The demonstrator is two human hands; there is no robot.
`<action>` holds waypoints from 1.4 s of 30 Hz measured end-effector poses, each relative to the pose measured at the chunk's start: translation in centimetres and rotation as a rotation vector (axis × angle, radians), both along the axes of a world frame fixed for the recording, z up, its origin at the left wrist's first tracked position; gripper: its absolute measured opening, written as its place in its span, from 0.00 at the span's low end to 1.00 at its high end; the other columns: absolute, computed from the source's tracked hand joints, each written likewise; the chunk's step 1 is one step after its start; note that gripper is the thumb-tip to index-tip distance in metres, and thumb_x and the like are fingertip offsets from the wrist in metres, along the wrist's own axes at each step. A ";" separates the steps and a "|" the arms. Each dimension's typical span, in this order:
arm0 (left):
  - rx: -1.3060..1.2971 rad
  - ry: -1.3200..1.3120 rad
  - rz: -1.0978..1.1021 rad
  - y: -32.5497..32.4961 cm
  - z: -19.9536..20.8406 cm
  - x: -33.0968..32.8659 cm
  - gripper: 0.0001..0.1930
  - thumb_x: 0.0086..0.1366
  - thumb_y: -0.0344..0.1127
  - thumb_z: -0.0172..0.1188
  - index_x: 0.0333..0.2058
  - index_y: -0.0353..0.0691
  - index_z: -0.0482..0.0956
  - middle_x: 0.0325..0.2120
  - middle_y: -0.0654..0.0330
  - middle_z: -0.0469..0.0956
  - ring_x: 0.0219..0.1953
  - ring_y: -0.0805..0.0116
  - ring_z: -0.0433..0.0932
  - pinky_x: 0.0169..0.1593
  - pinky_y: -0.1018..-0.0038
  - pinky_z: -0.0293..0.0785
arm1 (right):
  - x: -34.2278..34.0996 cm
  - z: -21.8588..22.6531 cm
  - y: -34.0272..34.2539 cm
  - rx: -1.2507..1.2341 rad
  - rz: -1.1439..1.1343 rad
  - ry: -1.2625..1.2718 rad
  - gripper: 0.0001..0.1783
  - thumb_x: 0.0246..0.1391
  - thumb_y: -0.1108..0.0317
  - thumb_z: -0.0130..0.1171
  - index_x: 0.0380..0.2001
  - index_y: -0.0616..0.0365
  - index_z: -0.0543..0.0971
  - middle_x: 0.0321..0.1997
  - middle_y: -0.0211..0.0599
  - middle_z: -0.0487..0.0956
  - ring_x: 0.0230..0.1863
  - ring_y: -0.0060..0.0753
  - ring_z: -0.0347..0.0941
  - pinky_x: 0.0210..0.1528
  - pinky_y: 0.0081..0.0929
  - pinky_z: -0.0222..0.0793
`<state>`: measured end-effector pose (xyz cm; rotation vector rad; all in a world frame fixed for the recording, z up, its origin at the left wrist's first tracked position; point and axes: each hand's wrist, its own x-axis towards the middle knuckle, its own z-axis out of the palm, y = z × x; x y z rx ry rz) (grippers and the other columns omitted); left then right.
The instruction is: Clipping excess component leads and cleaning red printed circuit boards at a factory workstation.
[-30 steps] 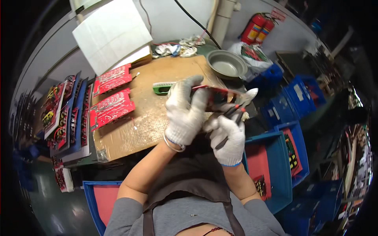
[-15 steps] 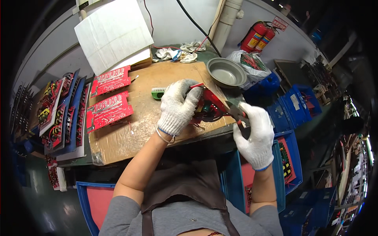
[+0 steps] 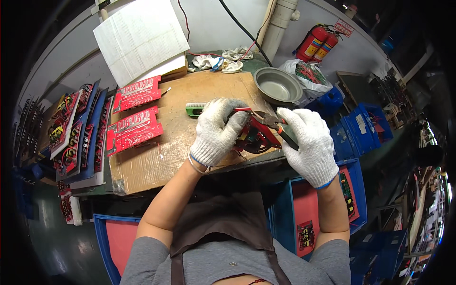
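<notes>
My left hand, in a white knit glove, grips a red circuit board and holds it tilted on edge over the bench. Black wires and parts hang on the board's side facing me. My right hand, gloved alike, is closed round a pair of cutting pliers with dark and orange handles. The pliers' jaws are at the board's upper edge, close to my left fingertips; whether they touch it I cannot tell. Behind my left hand lies a green and white tool, partly hidden.
Two red boards lie on the cardboard at left. A grey metal bowl stands at the far right corner, beside a plastic bag of wires. Boards lean in racks at left. Blue bins flank me below the bench.
The pliers have moved up and left along the board, from its right end to its upper edge. My right hand has risen with them, while my left hand keeps its hold.
</notes>
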<state>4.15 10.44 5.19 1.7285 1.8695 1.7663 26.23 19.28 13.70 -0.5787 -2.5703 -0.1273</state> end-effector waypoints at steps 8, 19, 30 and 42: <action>0.083 -0.011 -0.111 -0.8 -0.2 -0.6 0.12 0.68 0.40 0.62 0.42 0.38 0.84 0.34 0.50 0.82 0.41 0.47 0.79 0.51 0.58 0.73 | -0.2 -1.8 1.1 -0.447 0.224 0.044 0.30 0.48 0.80 0.65 0.58 0.61 0.80 0.49 0.52 0.84 0.50 0.48 0.83 0.57 0.36 0.77; 0.095 -0.166 -0.243 -2.2 -2.0 -1.9 0.16 0.70 0.37 0.61 0.50 0.33 0.82 0.43 0.52 0.83 0.49 0.55 0.81 0.57 0.63 0.75 | -2.1 -3.1 1.7 -1.439 0.327 -0.042 0.25 0.54 0.77 0.60 0.57 0.64 0.82 0.45 0.34 0.86 0.45 0.25 0.78 0.51 0.25 0.75; 0.147 -0.183 -0.231 -2.9 -3.4 -2.2 0.30 0.74 0.50 0.62 0.60 0.27 0.75 0.55 0.47 0.80 0.58 0.55 0.80 0.63 0.62 0.74 | -2.8 -6.2 1.8 -1.690 0.422 0.128 0.29 0.50 0.76 0.61 0.59 0.64 0.82 0.46 0.38 0.85 0.41 0.24 0.79 0.46 0.24 0.76; 0.196 -0.243 -0.202 -3.5 -4.5 -2.3 0.35 0.77 0.54 0.57 0.67 0.27 0.69 0.58 0.46 0.79 0.60 0.57 0.79 0.66 0.61 0.73 | 0.4 -9.9 2.8 -1.804 0.231 0.439 0.33 0.45 0.73 0.59 0.58 0.76 0.78 0.24 0.34 0.78 0.25 0.25 0.71 0.32 0.22 0.67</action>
